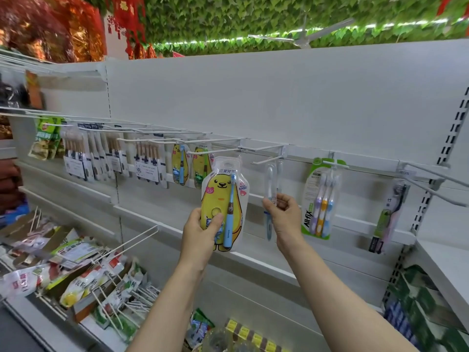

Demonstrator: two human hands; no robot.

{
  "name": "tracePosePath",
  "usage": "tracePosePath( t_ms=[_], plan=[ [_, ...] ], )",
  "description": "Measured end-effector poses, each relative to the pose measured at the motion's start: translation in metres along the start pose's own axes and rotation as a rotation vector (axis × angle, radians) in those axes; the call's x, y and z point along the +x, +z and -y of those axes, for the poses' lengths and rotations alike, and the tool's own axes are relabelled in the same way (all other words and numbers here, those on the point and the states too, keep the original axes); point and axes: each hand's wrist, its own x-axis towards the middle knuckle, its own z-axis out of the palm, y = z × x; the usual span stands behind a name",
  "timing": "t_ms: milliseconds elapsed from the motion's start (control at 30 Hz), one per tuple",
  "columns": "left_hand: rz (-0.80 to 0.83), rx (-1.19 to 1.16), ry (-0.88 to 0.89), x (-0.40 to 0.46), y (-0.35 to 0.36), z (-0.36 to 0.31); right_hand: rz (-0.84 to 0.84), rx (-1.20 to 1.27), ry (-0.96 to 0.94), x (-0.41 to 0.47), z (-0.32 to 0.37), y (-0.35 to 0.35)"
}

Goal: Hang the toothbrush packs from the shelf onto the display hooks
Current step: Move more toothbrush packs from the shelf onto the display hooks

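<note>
My left hand (201,232) grips the lower part of a yellow bear-shaped kids' toothbrush pack (224,199) with a blue brush, held upright just below a white display hook (215,151). My right hand (284,213) pinches a clear pack of white toothbrushes (272,184) that hangs from the neighbouring hook (267,160). Two more yellow bear packs (180,165) hang on hooks to the left. A green All-fix pack (320,199) with three brushes hangs to the right.
Packs of brown-handled brushes (147,161) fill hooks at left. A dark brush pack (388,214) hangs far right beneath bare hooks (431,179). Loose hooks and snack bags (83,283) lie on the lower shelf. A white shelf (446,265) juts out at right.
</note>
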Motion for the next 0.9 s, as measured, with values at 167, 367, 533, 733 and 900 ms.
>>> tracePosePath(
  t_ms=[167, 367, 533, 733, 900],
  plan=[
    [-0.002, 0.023, -0.008, 0.012, 0.003, 0.006, -0.023, 0.007, 0.008, 0.024, -0.007, -0.001],
    [0.034, 0.023, -0.03, 0.025, -0.005, 0.011, -0.074, -0.041, 0.014, 0.039, -0.015, 0.001],
    [0.126, 0.035, -0.055, 0.033, -0.021, 0.012, -0.144, -0.119, 0.057, 0.024, -0.019, 0.004],
    [0.231, -0.002, -0.074, 0.047, -0.055, 0.014, -0.3, -0.245, -0.094, -0.041, 0.008, 0.047],
    [0.296, -0.036, -0.079, 0.054, -0.086, 0.019, 0.104, -0.049, 0.035, -0.087, 0.036, 0.109]
  ],
)
